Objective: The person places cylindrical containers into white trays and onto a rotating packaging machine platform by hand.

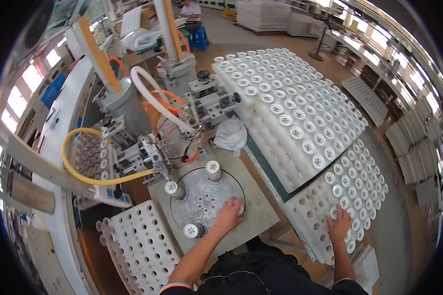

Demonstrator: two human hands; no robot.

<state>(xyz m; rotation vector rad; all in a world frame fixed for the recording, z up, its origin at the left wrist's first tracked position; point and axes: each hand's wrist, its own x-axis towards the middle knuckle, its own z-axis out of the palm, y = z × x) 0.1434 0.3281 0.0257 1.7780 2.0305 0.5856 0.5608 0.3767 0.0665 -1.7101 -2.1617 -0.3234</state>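
My left hand [229, 216] is closed around a round white part [241, 210] at the right side of the metal turntable [202, 199]. Three more such parts stand upright on the turntable: one at the back [213, 167], one at the left [172, 188] and one at the front [191, 230]. My right hand [339, 226] is at the lower tray [312, 206], its fingers on a white part [334, 212] in a row. Empty holes show in the tray's left portion.
A higher stack of trays [275, 142] filled with parts stands behind the lower tray. A holed tray [142, 246] lies left of the turntable. Machine heads [145, 157], a yellow hose [66, 157] and a white cloth [231, 135] are around it. A seated person [191, 14] is far back.
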